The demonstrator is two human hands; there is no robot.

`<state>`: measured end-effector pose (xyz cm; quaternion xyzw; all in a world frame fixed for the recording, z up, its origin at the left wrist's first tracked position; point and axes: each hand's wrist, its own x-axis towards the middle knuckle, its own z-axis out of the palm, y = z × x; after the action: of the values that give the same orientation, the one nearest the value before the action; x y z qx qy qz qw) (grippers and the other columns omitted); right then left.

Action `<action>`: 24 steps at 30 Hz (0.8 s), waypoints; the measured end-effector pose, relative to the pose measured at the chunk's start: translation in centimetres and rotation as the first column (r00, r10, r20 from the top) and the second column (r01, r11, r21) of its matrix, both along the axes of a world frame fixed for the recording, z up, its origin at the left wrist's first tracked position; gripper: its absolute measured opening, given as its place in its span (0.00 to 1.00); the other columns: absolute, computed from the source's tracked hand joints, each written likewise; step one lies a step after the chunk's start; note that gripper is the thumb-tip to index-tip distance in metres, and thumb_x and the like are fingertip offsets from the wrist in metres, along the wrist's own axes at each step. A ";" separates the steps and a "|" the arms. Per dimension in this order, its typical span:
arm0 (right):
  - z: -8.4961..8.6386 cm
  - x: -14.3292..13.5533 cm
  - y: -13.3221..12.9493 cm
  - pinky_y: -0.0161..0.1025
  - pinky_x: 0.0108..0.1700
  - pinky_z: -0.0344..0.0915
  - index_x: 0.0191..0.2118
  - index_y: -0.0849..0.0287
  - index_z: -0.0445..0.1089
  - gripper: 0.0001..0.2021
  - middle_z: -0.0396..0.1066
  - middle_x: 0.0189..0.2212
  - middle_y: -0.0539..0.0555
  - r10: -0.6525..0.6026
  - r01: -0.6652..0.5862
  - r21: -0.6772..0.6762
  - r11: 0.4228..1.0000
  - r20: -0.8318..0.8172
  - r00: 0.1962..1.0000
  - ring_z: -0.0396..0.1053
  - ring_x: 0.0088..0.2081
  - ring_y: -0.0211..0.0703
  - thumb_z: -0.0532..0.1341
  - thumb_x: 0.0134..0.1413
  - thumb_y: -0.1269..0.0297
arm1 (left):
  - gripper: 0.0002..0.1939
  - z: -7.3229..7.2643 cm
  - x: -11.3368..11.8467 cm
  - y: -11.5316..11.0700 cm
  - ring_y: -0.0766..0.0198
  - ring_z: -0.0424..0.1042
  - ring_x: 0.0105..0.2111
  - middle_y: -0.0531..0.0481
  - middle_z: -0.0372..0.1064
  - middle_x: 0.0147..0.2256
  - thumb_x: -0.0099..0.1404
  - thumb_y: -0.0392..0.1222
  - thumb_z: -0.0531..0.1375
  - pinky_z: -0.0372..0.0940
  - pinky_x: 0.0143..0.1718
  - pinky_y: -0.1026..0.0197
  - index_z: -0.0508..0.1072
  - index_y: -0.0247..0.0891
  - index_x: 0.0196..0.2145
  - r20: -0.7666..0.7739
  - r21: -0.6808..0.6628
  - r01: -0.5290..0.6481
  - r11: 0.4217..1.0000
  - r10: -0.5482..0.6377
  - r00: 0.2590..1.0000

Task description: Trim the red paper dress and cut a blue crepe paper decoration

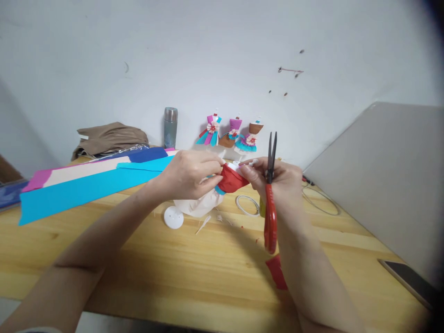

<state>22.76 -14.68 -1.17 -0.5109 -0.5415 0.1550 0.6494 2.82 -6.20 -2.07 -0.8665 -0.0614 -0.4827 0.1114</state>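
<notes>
Both my hands meet above the wooden table [138, 259] on a small paper doll dress. My left hand [189, 173] pinches its red paper skirt [231, 179] from the left; white fabric [201, 203] hangs below it. My right hand [277, 180] grips the red piece from the right and also holds red-handled scissors [270, 208], blades shut and pointing up. A white round stand [173, 217] lies on the table under my left hand.
Long sheets of blue, cream and pink paper [86, 182] lie at the left. Three finished paper dresses [231, 134] and a grey flask [170, 127] stand by the wall. A red scrap [277, 272], a phone [409, 280], a white ring [247, 205], a grey board [388, 175] sit right.
</notes>
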 end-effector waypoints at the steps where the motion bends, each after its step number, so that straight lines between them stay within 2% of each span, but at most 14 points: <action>1: -0.1 0.0 0.0 0.37 0.25 0.66 0.22 0.56 0.79 0.08 0.76 0.20 0.50 0.001 -0.001 -0.002 1.000 0.000 1.000 0.66 0.21 0.38 0.73 0.36 0.57 | 0.08 0.0 0.1 0.0 0.64 0.82 0.35 0.47 0.84 0.36 0.73 0.38 0.60 0.74 0.38 0.64 0.77 0.38 0.34 0.021 -0.001 0.023 1.000 -0.023 1.000; 6: -0.4 0.5 0.1 0.37 0.25 0.63 0.25 0.55 0.81 0.07 0.70 0.18 0.47 0.015 -0.015 0.002 1.000 0.041 0.999 0.62 0.21 0.36 0.73 0.39 0.58 | 0.06 -0.2 0.7 0.1 0.65 0.82 0.35 0.48 0.84 0.35 0.73 0.34 0.61 0.74 0.38 0.65 0.79 0.37 0.41 0.164 0.002 0.082 0.997 -0.081 0.983; 10: -0.6 0.7 0.1 0.36 0.25 0.63 0.26 0.55 0.82 0.07 0.71 0.19 0.47 0.017 -0.018 0.019 1.000 0.071 0.997 0.63 0.21 0.36 0.73 0.40 0.59 | 0.08 -0.5 0.9 0.4 0.63 0.83 0.35 0.47 0.85 0.36 0.73 0.32 0.60 0.74 0.37 0.63 0.81 0.38 0.41 0.131 0.002 0.066 0.998 -0.066 0.989; 14: -0.7 0.7 0.2 0.37 0.25 0.66 0.27 0.55 0.82 0.07 0.73 0.19 0.48 0.026 -0.029 0.035 0.999 0.080 0.996 0.65 0.21 0.37 0.74 0.42 0.59 | 0.08 -0.6 0.7 0.4 0.64 0.82 0.32 0.48 0.84 0.34 0.72 0.33 0.60 0.73 0.34 0.64 0.80 0.37 0.38 0.120 -0.007 0.019 1.000 -0.018 0.993; 18: -0.7 0.7 0.2 0.38 0.26 0.71 0.27 0.55 0.82 0.06 0.76 0.21 0.49 0.054 -0.057 0.040 0.998 0.075 0.996 0.69 0.22 0.39 0.74 0.43 0.59 | 0.09 -0.8 0.9 0.4 0.64 0.83 0.34 0.48 0.84 0.35 0.73 0.34 0.59 0.74 0.36 0.64 0.81 0.38 0.40 0.129 -0.005 -0.045 0.999 0.045 0.991; 24: -0.4 0.6 -0.1 0.36 0.25 0.67 0.27 0.55 0.82 0.05 0.75 0.20 0.49 0.078 -0.085 0.060 0.995 0.113 0.991 0.66 0.22 0.37 0.73 0.45 0.60 | 0.12 -0.8 1.0 -0.2 0.64 0.81 0.34 0.49 0.83 0.33 0.75 0.35 0.57 0.72 0.37 0.64 0.82 0.40 0.42 0.098 0.037 -0.129 0.991 0.125 0.987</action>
<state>23.34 -14.80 -1.60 -0.4750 -0.6016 0.1352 0.6278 3.77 -6.36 -2.84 -0.8343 -0.1115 -0.5165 0.1576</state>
